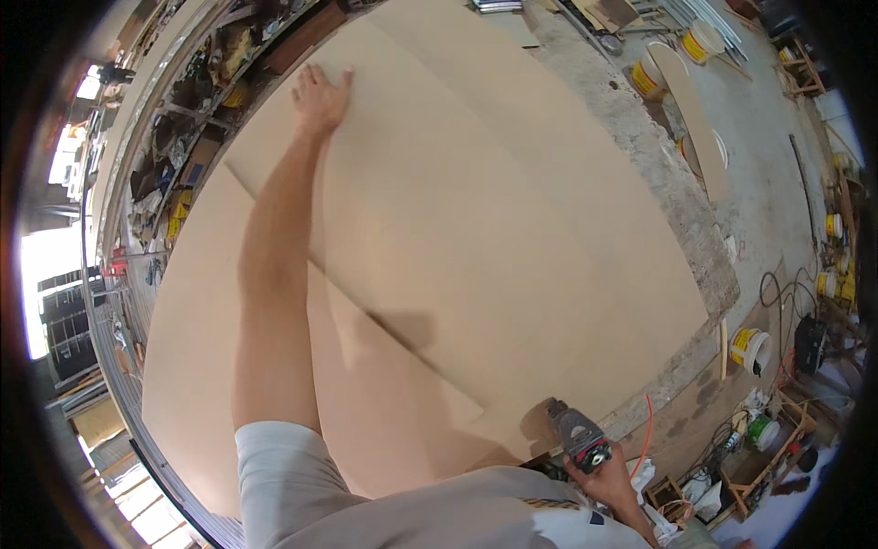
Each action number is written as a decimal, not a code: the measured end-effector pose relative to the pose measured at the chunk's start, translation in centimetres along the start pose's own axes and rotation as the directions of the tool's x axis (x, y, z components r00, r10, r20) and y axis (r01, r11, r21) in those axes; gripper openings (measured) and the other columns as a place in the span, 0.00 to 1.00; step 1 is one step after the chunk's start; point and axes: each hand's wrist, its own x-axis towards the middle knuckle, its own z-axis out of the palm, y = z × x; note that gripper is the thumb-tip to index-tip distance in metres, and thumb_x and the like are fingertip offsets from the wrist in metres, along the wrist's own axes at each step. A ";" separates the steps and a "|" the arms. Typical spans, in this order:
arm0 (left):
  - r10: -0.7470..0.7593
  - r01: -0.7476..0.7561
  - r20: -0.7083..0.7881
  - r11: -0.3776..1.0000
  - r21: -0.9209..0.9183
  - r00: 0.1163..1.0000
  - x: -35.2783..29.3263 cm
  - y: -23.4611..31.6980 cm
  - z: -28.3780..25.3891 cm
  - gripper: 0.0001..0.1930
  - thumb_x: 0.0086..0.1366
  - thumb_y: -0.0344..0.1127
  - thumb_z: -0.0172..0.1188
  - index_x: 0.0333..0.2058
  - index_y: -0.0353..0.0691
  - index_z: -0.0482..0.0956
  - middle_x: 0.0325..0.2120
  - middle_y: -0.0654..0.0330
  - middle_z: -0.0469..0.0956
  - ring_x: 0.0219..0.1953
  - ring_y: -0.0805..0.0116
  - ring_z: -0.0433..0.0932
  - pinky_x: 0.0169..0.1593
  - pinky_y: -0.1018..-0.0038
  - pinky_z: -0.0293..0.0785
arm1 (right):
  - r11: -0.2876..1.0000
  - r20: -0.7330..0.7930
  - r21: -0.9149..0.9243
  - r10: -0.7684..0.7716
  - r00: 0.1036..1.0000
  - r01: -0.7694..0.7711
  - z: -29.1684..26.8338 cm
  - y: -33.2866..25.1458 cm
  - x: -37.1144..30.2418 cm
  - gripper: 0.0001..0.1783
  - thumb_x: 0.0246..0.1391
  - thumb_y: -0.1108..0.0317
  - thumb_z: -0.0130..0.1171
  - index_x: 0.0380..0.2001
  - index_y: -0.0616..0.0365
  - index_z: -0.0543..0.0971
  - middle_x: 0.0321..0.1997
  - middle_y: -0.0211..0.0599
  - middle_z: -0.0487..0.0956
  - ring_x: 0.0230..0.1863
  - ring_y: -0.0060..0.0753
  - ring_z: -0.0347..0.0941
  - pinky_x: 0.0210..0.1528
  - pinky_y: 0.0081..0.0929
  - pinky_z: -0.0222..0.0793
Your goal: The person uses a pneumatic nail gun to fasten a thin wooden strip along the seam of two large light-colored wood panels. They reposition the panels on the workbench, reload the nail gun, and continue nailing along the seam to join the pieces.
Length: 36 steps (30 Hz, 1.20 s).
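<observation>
A large tan sheet of board (512, 229) spreads across the middle, overlapping another tan sheet (201, 302) at the left; a dark seam runs diagonally between them. My left hand (320, 99) lies flat on the large sheet near its far left edge, fingers spread, the arm stretched straight out. Close to my body at the lower right, my right hand (605, 480) grips a dark handheld power tool (578, 435) with red parts. The tool's front end is over the sheet's near edge; whether it touches the board cannot be made out. Its exact kind is unclear.
An orange hose or cord (648, 430) curves beside the tool. Cluttered shelving (183, 137) lines the left. A rough concrete slab (677, 201) shows past the right edge. White-and-yellow buckets (750, 349), a curved board strip (700, 137) and wooden crates (745, 476) stand at the right.
</observation>
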 end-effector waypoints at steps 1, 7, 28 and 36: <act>-0.018 0.018 0.029 1.000 0.004 0.999 1.1 0.0 0.3 0.48 0.71 0.70 0.38 0.74 0.33 0.49 0.76 0.47 0.47 0.78 0.51 0.43 0.77 0.53 0.38 | 1.000 0.014 0.013 0.011 1.000 -0.011 -0.5 0.0 0.1 0.27 0.43 0.70 0.72 0.50 0.64 0.78 0.40 0.51 0.83 0.42 0.47 0.82 0.47 0.36 0.76; 0.342 -0.342 0.003 0.939 -0.044 0.940 -7.8 6.9 1.0 0.44 0.74 0.65 0.38 0.74 0.35 0.50 0.76 0.50 0.47 0.78 0.55 0.43 0.77 0.53 0.38 | 0.992 -0.021 0.122 0.022 1.000 -0.020 -2.2 3.1 -0.1 0.14 0.50 0.68 0.73 0.36 0.66 0.82 0.32 0.36 0.85 0.35 0.23 0.80 0.39 0.28 0.76; 0.600 -0.388 0.299 0.749 -0.537 0.742 -60.3 14.4 -13.0 0.41 0.64 0.50 0.64 0.70 0.37 0.61 0.73 0.54 0.57 0.76 0.56 0.53 0.76 0.53 0.48 | 0.981 -0.053 -0.068 -0.187 0.981 0.183 -0.6 5.6 -3.2 0.19 0.48 0.73 0.67 0.44 0.65 0.77 0.37 0.49 0.83 0.36 0.43 0.80 0.42 0.34 0.75; 0.627 -0.468 0.270 0.748 -0.471 0.731 -59.6 13.2 -12.7 0.36 0.65 0.47 0.64 0.69 0.47 0.65 0.72 0.63 0.61 0.74 0.60 0.58 0.74 0.53 0.52 | 0.971 0.020 -0.081 -0.223 0.975 0.224 0.7 6.6 -3.7 0.20 0.49 0.73 0.68 0.46 0.66 0.77 0.37 0.43 0.81 0.38 0.29 0.76 0.43 0.29 0.73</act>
